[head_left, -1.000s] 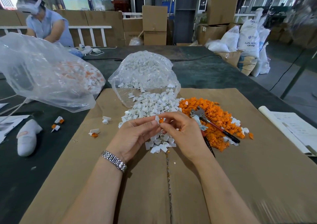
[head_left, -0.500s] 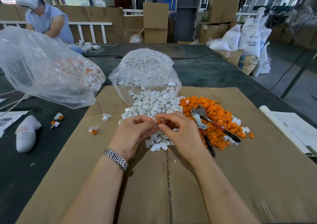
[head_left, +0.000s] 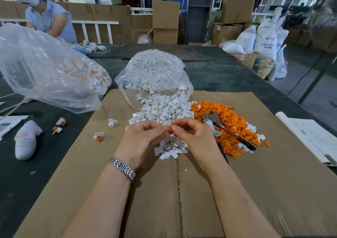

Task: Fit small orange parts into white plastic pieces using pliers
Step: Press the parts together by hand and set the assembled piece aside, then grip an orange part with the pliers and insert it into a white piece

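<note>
A: Which step is this?

B: Hand-seating, I'd say. The left hand [head_left: 144, 139] has its fingers curled round a white piece [head_left: 166, 130], mostly hidden by the fingertips, and the right hand [head_left: 193, 137] pinches a small orange part [head_left: 169, 128] against it. Both are held just above the near edge of the white pile [head_left: 164, 112].

A: And the pliers?

B: The pliers [head_left: 228, 130] lie untouched on the orange pile [head_left: 228, 126], just right of the right hand, head pointing far-left, handles trailing near-right.

A: So the next move?

B: Probably freeing the right hand to take up the pliers while the left keeps the pair aligned, then squeezing the orange part home. Whether it is already partly seated I cannot tell.

A: Anything in the way?

B: Loose white pieces sit directly under the hands, and the pliers' handles are half sunk in orange parts, so the pickup may scatter some. All of it rests on a cardboard sheet [head_left: 255, 183] over the dark tabletop [head_left: 228, 73].

A: Around that?

B: A clear bag of white pieces [head_left: 155, 73] spills open at the far side, a larger bag [head_left: 45, 73] sits to the left, and a few joined pieces [head_left: 99, 136] lie left of the hands. Another person [head_left: 49, 19] works at the far left.
</note>
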The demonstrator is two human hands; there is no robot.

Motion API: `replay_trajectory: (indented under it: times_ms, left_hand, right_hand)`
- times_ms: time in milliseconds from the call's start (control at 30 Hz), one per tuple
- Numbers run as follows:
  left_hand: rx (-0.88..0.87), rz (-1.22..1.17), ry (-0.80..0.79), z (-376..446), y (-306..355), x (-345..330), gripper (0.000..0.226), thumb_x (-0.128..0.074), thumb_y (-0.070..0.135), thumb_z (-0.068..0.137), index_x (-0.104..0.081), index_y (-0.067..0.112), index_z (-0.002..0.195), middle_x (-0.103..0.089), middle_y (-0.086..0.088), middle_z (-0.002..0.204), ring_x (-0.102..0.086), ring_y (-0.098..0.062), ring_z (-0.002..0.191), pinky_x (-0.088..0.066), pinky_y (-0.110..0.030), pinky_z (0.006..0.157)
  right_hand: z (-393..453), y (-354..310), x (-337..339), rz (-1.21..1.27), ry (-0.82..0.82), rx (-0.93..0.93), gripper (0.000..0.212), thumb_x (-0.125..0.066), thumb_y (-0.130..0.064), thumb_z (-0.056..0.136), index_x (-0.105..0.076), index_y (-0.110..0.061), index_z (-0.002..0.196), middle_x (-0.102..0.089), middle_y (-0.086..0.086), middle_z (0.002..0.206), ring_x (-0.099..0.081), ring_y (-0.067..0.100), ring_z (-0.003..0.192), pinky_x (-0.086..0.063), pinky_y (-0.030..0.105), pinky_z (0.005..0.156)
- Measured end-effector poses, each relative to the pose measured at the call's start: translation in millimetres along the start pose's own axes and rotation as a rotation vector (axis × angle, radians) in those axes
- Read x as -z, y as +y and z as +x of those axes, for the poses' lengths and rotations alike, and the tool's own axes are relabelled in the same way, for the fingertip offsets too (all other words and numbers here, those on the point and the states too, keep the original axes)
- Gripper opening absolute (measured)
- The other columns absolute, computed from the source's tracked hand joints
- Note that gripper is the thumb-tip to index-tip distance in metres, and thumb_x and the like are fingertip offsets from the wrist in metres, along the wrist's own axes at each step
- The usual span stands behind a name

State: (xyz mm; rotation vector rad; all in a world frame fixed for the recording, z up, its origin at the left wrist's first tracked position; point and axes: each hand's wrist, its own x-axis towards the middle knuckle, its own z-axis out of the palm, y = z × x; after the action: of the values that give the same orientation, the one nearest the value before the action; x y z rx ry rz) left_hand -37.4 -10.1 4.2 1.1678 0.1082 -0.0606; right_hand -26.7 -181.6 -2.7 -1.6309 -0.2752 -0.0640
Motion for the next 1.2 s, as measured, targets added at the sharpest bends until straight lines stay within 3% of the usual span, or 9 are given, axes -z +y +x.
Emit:
replay_trajectory:
  times_ms: [300, 533, 600, 700, 767, 833, 900, 1000, 1200]
  left_hand:
    - [-0.02, 0.078, 0.018, -1.5, -0.2, -1.1, 0.017, -0.08, 0.001, 0.069, -0.072, -0.004, 0.082, -0.076, -0.019, 0.086, -0.077, -0.028, 0.084, -0.061, -0.027, 0.077]
    - [-0.054, 0.202, 0.105, 1.3, -4.7, -5.4, 0.015, -0.076, -0.008, 0.081, -0.068, 0.001, 0.073, -0.066, -0.024, 0.082, -0.077, -0.028, 0.083, -0.061, -0.029, 0.077]
    - [-0.025, 0.164, 0.098, 3.0, -4.9, -5.3, 0.021, -0.077, -0.007, 0.081, -0.069, 0.006, 0.067, -0.071, -0.022, 0.083, -0.076, -0.033, 0.092, -0.059, -0.043, 0.093]
    - [0.006, 0.106, 0.074, 5.9, -3.9, -3.5, 0.036, -0.073, -0.008, 0.085, -0.07, 0.014, 0.057, -0.074, -0.012, 0.074, -0.073, -0.037, 0.104, -0.043, -0.053, 0.112]
    - [0.007, 0.08, 0.047, 6.1, -3.5, -1.9, 0.041, -0.071, -0.009, 0.087, -0.069, 0.015, 0.054, -0.073, -0.011, 0.075, -0.073, -0.037, 0.106, -0.047, -0.046, 0.108]
    - [0.006, 0.044, 0.038, 6.0, -2.6, -1.5, 0.032, -0.07, -0.01, 0.087, -0.067, 0.008, 0.06, -0.074, -0.016, 0.084, -0.074, -0.037, 0.104, -0.055, -0.038, 0.097]
    - [0.02, 0.001, 0.046, 6.2, -1.2, -1.8, 0.022, -0.068, -0.011, 0.087, -0.063, 0.001, 0.07, -0.072, -0.021, 0.092, -0.075, -0.036, 0.101, -0.059, -0.034, 0.089]
    - [0.04, -0.059, 0.059, 7.5, -0.3, -0.1, 0.025, -0.067, -0.013, 0.086, -0.062, 0.001, 0.066, -0.072, -0.018, 0.086, -0.075, -0.035, 0.1, -0.061, -0.027, 0.078]
    - [0.05, -0.058, 0.087, 9.1, 0.6, 2.0, 0.014, -0.069, -0.011, 0.086, -0.062, -0.001, 0.078, -0.075, -0.023, 0.098, -0.075, -0.034, 0.102, -0.06, -0.03, 0.082]
  right_hand:
    - [0.8, -1.6, 0.4, -0.014, 0.032, 0.006, 0.01, -0.075, -0.011, 0.09, -0.078, -0.017, 0.097, -0.077, -0.004, 0.09, -0.072, 0.008, 0.086, -0.054, 0.016, 0.077]
    - [0.1, -0.8, -7.1, -0.123, 0.022, 0.005, 0.01, -0.073, -0.012, 0.092, -0.075, -0.022, 0.092, -0.074, -0.008, 0.087, -0.07, 0.004, 0.084, -0.054, 0.016, 0.075]
    - [-0.1, -4.1, -5.1, -0.172, 0.087, 0.009, 0.007, -0.072, -0.02, 0.093, -0.074, -0.023, 0.099, -0.073, -0.01, 0.092, -0.067, 0.002, 0.088, -0.053, 0.017, 0.076]
    - [2.9, -8.3, 8.6, -0.662, 0.334, -0.006, 0.032, -0.065, -0.036, 0.096, -0.063, -0.021, 0.125, -0.06, -0.005, 0.123, -0.056, 0.01, 0.115, -0.049, 0.032, 0.099]
    - [4.6, -13.0, 22.7, -1.109, 0.394, -0.183, 0.053, -0.062, -0.044, 0.095, -0.048, -0.014, 0.137, -0.045, 0.009, 0.137, -0.042, 0.028, 0.129, -0.037, 0.046, 0.106]
    - [8.0, -17.8, 35.7, -1.275, 0.327, -0.433, 0.062, -0.064, -0.046, 0.092, -0.044, -0.008, 0.137, -0.04, 0.018, 0.141, -0.036, 0.037, 0.133, -0.033, 0.054, 0.105]
    - [12.1, -19.3, 45.0, -1.276, 0.244, -0.556, 0.061, -0.067, -0.045, 0.09, -0.05, -0.007, 0.134, -0.044, 0.019, 0.142, -0.038, 0.038, 0.134, -0.03, 0.057, 0.108]
    - [15.7, -19.0, 50.3, -1.286, 0.223, -0.527, 0.051, -0.067, -0.043, 0.091, -0.057, -0.008, 0.127, -0.05, 0.017, 0.138, -0.042, 0.037, 0.131, -0.028, 0.058, 0.109]
    - [16.9, -27.4, 52.5, -1.219, 0.243, -0.373, 0.032, -0.06, -0.04, 0.093, -0.057, -0.009, 0.087, -0.062, 0.016, 0.104, -0.058, 0.037, 0.104, -0.047, 0.053, 0.094]
